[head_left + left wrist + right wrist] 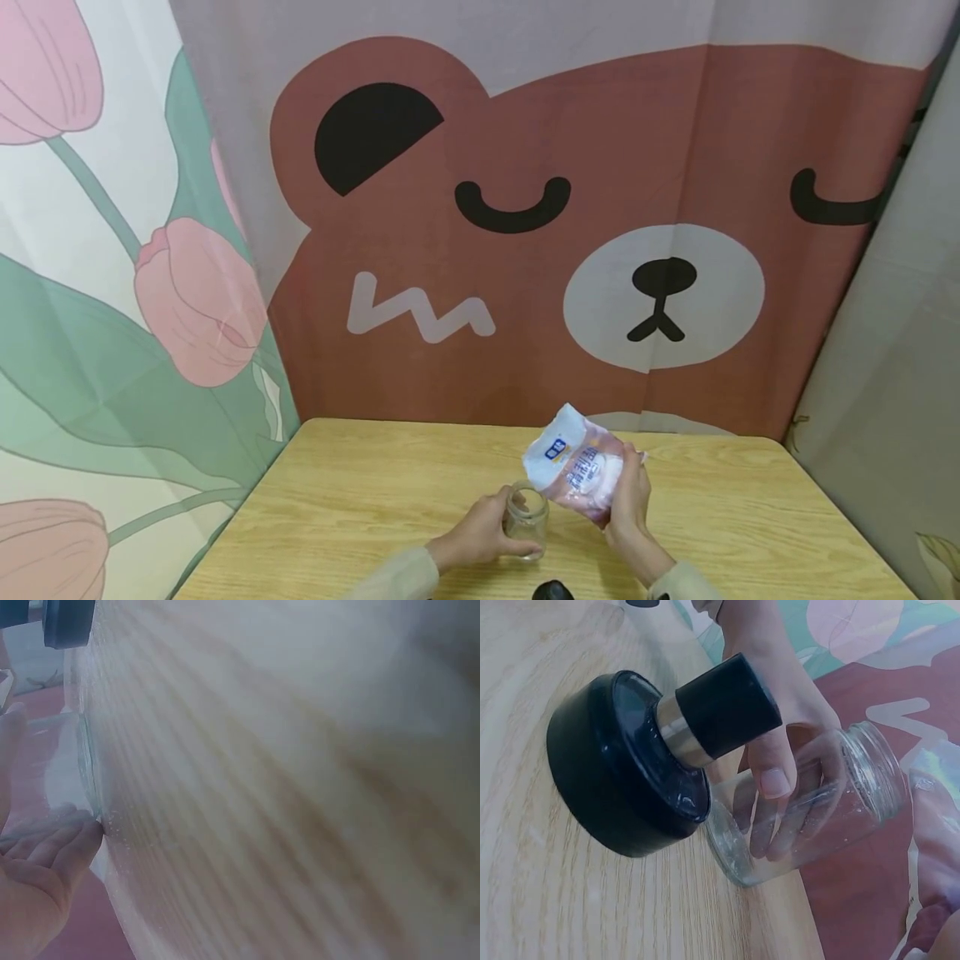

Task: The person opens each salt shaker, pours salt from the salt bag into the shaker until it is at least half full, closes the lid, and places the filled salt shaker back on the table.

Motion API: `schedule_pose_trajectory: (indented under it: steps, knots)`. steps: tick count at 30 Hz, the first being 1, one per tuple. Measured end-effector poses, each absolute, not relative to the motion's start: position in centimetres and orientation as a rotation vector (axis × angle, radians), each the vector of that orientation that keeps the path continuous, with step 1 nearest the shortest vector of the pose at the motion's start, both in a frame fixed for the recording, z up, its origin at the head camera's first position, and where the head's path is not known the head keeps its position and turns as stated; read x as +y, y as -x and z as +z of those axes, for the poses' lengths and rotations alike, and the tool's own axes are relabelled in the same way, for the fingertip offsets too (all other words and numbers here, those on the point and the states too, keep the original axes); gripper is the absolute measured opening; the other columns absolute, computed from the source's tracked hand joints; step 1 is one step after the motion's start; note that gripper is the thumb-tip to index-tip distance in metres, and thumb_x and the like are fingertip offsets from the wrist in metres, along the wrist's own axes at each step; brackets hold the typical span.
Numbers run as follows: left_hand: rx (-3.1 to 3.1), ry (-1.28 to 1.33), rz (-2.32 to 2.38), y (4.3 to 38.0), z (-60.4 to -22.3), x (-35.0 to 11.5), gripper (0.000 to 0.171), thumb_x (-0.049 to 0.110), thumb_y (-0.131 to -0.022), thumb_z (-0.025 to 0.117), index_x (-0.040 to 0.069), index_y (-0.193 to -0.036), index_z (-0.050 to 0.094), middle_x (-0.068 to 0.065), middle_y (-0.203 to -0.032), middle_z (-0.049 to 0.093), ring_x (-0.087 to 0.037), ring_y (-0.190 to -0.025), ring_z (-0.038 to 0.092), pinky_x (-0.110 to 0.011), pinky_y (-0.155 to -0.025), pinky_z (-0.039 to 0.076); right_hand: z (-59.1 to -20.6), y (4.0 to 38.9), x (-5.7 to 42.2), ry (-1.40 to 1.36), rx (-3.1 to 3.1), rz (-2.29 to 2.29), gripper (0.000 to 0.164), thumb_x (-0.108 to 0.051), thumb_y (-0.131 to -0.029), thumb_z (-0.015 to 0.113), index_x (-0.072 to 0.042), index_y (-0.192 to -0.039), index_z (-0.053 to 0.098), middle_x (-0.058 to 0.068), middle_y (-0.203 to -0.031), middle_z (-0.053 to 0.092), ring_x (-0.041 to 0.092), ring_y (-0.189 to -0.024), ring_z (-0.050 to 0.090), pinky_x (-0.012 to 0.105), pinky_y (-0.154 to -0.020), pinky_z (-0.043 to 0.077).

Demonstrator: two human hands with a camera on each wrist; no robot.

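A clear glass jar (527,527) stands uncovered on the table, a few small specks showing on its glass in the right wrist view. My left hand (480,532) holds the jar from its left side, thumb in front and fingers behind. My right hand (632,508) grips a pink and white plastic packet (576,467) by its right end. The packet tilts, its white end to the upper left, with its lower left edge at the jar's mouth. Close to the jar on the near side is a black lid with a knob (622,765), touched by neither hand.
The light wood table (360,492) has rounded far corners. Right behind it hangs a curtain (420,383) printed with a brown bear. Another curtain (45,392) with tulips is on the left, and a pale one (885,350) on the right.
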State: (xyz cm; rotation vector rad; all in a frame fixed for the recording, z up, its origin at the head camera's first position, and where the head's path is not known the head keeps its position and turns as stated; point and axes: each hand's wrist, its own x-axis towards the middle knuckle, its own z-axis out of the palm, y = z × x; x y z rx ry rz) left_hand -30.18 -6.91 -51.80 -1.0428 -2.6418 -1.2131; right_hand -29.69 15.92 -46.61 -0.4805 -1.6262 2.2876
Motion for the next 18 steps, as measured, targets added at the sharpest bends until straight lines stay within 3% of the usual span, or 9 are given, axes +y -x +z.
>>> schedule_pose_trajectory:
  steps: [18]
  knots:
    - [-2.690, 1.023, -1.311, 30.50, -51.91, -6.62, 0.055, 0.036, -0.077, 0.087, 0.008, -0.112, 0.055, 0.005, -0.097, 0.066, 0.001, -0.075, 0.054, -0.018, -0.064, 0.048, -45.85, 29.54, 15.76, 0.378, -1.715, 2.108, 0.042, -0.053, -0.102, 0.042, -0.013, -0.103, 0.054, -0.003, -0.077, 0.057, 0.011, -0.066, 0.055, 0.025, -0.058, 0.046]
